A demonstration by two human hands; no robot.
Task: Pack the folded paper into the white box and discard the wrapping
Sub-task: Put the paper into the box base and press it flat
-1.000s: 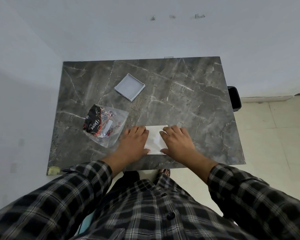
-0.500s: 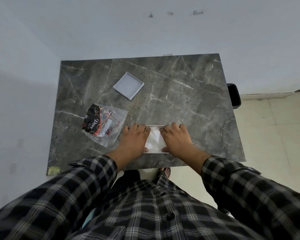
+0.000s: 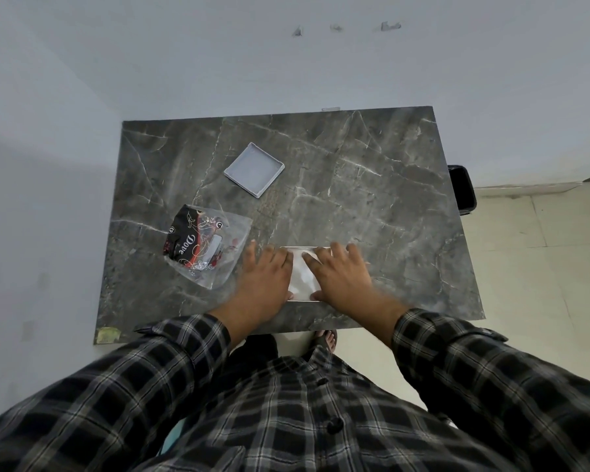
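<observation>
Both hands flat on the folded paper (image 3: 302, 275) at the desk's (image 3: 372, 199) near edge — left hand (image 3: 264, 279), right hand (image 3: 343, 275), fingers spread open, white box (image 3: 254, 169) farther back, wrapping (image 3: 206, 248) just left.

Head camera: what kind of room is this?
Probably a plain room at home: a dark marble-look table against a bare white wall, a tiled floor and a small black bin.
</observation>
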